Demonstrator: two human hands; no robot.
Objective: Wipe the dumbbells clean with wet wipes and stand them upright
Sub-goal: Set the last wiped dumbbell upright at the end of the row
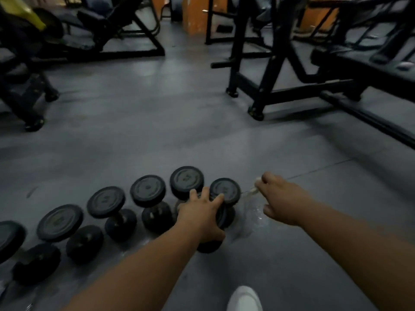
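Several black dumbbells stand upright in a row on the grey gym floor, from the lower left to the middle. My left hand (202,214) grips the handle of the rightmost dumbbell (224,190), fingers curled just under its top head. Behind it stands a taller dumbbell (186,179). My right hand (278,198) hovers to the right of that dumbbell and pinches a whitish wet wipe (256,187) that hangs from its fingers. The picture is blurred.
A wet, shiny patch (253,215) lies on the floor beside the rightmost dumbbell. Black bench frames (269,95) stand at the right back, other machines (27,93) at the left back. A white shoe (244,298) shows at the bottom edge.
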